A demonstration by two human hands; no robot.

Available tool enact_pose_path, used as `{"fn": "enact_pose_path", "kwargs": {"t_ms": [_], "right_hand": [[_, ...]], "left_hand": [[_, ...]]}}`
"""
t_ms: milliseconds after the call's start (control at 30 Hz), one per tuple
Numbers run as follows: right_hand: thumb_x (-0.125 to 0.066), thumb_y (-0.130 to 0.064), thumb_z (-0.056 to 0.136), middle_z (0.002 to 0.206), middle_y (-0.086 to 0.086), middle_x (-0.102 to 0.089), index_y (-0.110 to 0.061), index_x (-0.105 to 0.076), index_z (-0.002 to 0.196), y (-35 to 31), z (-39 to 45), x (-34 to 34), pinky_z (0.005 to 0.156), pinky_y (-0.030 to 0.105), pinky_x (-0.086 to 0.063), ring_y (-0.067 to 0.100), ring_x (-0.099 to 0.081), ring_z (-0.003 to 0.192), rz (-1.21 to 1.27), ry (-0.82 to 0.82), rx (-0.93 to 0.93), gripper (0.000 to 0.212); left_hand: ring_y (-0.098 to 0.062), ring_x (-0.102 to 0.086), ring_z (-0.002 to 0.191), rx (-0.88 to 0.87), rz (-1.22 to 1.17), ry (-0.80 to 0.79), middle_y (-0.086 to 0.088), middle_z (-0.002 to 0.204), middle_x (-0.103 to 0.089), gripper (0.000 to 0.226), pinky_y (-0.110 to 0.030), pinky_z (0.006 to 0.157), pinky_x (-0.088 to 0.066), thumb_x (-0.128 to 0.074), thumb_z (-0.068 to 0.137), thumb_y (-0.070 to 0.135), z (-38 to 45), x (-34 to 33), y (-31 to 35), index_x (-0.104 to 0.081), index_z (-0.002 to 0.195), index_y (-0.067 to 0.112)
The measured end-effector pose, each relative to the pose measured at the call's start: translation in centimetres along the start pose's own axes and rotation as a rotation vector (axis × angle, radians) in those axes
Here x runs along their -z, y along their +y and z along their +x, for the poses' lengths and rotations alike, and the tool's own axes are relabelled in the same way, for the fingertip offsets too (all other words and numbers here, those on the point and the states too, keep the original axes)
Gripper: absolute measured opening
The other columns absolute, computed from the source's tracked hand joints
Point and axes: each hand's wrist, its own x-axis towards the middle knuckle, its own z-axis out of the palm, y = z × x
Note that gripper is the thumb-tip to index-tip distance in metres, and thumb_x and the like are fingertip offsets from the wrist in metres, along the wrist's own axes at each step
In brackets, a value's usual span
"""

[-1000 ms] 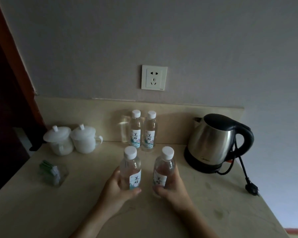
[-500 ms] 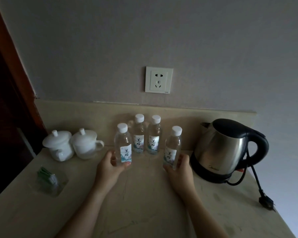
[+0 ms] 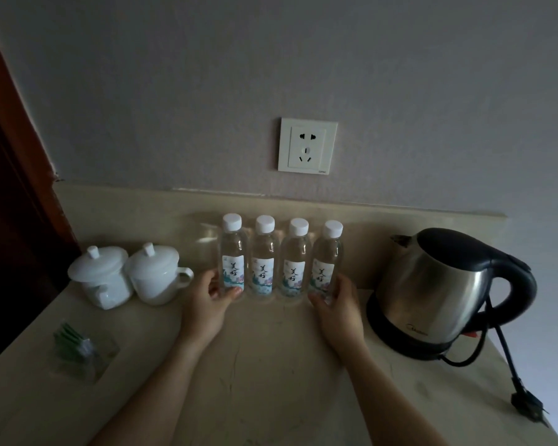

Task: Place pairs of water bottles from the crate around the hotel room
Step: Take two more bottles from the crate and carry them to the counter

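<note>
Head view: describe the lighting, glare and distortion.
Head view: dim overall, with a dark left edge; highlights streak the kettle; bottle labels remain readable; the green packets look soft; wide-angle bending shows in the backsplash edge and tilted wall socket.

Four bottles (image 3: pixel 280 259) between cups (image 3: pixel 126 275), kettle (image 3: pixel 438 291).

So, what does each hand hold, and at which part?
Left hand grips the leftmost bottle at its lower label; right hand grips the rightmost bottle near its base.
</note>
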Motion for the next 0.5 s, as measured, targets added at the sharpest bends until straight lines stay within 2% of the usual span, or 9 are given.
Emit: {"fn": "enact_pose_path", "kwargs": {"t_ms": [133, 167, 267, 333, 400, 500], "right_hand": [[-0.074, -0.027, 0.082, 0.109, -0.005, -0.057, -0.026, -0.055, 0.11, 0.29, 0.2, -0.21, 0.078, 0.026, -0.041, 0.011, -0.056, 0.099, -0.044, 0.005, 0.047, 0.034], [-0.074, -0.027, 0.082, 0.109, -0.005, -0.058, -0.026, -0.055, 0.11, 0.37, 0.23, -0.21, 0.078, 0.026, -0.041, 0.01, -0.055, 0.098, -0.054, 0.009, 0.058, 0.034], [-0.075, -0.026, 0.083, 0.108, -0.007, -0.059, -0.028, -0.056, 0.112, 0.41, 0.16, -0.23, 0.078, 0.025, -0.042, 0.009, -0.055, 0.096, -0.042, 0.011, 0.076, 0.035], [-0.075, -0.026, 0.083, 0.108, -0.008, -0.058, -0.032, -0.053, 0.11, 0.41, 0.13, -0.2, 0.08, 0.026, -0.043, 0.009, -0.056, 0.097, -0.034, 0.014, 0.084, 0.035], [-0.075, -0.025, 0.084, 0.108, -0.007, -0.058, -0.031, -0.053, 0.109, 0.41, 0.13, -0.16, 0.08, 0.026, -0.043, 0.01, -0.056, 0.097, -0.037, 0.012, 0.097, 0.034], [-0.074, -0.026, 0.084, 0.11, -0.007, -0.059, -0.028, -0.056, 0.113, 0.5, 0.09, -0.11, 0.079, 0.026, -0.043, 0.009, -0.056, 0.098, -0.04, -0.001, 0.095, 0.034]], "left_hand": [[-0.001, -0.064, 0.093, -0.032, 0.015, 0.007, -0.002, 0.104, -0.07, 0.04, -0.019, 0.082, -0.051, -0.082, 0.076, 0.01, 0.24, -0.01, -0.29, -0.065, 0.112, 0.009], [-0.002, -0.064, 0.093, -0.034, 0.021, 0.004, -0.003, 0.105, -0.069, 0.038, -0.019, 0.083, -0.052, -0.082, 0.076, 0.01, 0.26, 0.02, -0.36, -0.066, 0.111, 0.009], [0.002, -0.065, 0.092, -0.036, 0.016, -0.008, -0.005, 0.108, -0.068, 0.038, -0.007, 0.078, -0.05, -0.081, 0.077, 0.007, 0.21, -0.01, -0.41, -0.065, 0.111, 0.011], [0.007, -0.066, 0.09, -0.028, -0.004, -0.02, -0.004, 0.108, -0.069, 0.039, -0.007, 0.077, -0.05, -0.08, 0.078, 0.005, 0.33, -0.16, -0.63, -0.064, 0.112, 0.014], [0.009, -0.067, 0.091, -0.006, -0.02, -0.044, 0.002, 0.107, -0.071, 0.039, -0.015, 0.082, -0.054, -0.08, 0.078, 0.007, 0.23, -0.2, -0.76, -0.062, 0.109, 0.022], [-0.004, -0.069, 0.101, 0.04, -0.019, -0.068, 0.008, 0.109, -0.071, 0.043, -0.038, 0.093, -0.055, -0.082, 0.075, 0.025, -0.15, 0.03, -0.9, -0.06, 0.112, 0.027]]}}
